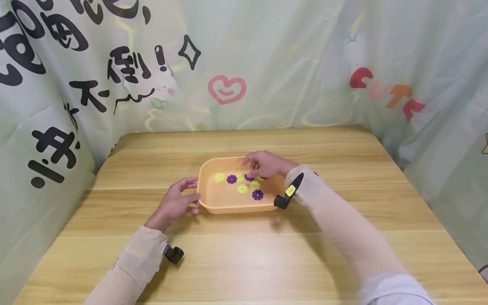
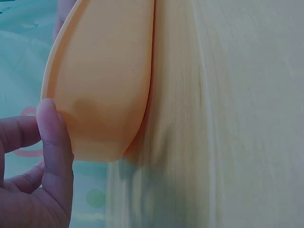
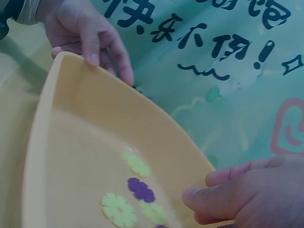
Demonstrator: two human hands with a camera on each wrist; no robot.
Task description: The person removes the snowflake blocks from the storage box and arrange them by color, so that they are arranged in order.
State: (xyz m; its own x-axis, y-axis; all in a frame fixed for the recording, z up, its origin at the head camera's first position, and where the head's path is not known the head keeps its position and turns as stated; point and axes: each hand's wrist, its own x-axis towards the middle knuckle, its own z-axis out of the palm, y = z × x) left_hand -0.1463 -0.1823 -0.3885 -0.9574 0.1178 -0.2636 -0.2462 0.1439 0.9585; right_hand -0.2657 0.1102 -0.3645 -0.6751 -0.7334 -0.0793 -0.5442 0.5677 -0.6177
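Note:
A light-orange plastic basin stands on the table, with several flower-shaped discs inside, among them a yellow disc and a purple disc. At the basin's left end is my left hand. Its thumb touches the rim, and the other fingers spread along that end. Above the far part of the basin, my right hand reaches in over the discs, fingers bent and thumb apart from the index finger. No disc shows between them in the right wrist view, though part of the hand's underside is hidden.
The wooden table extends around the basin. A patterned curtain hangs behind and at both sides. Just beyond the right forearm, a small purple piece lies partly hidden. Black wrist cameras sit on both sleeves.

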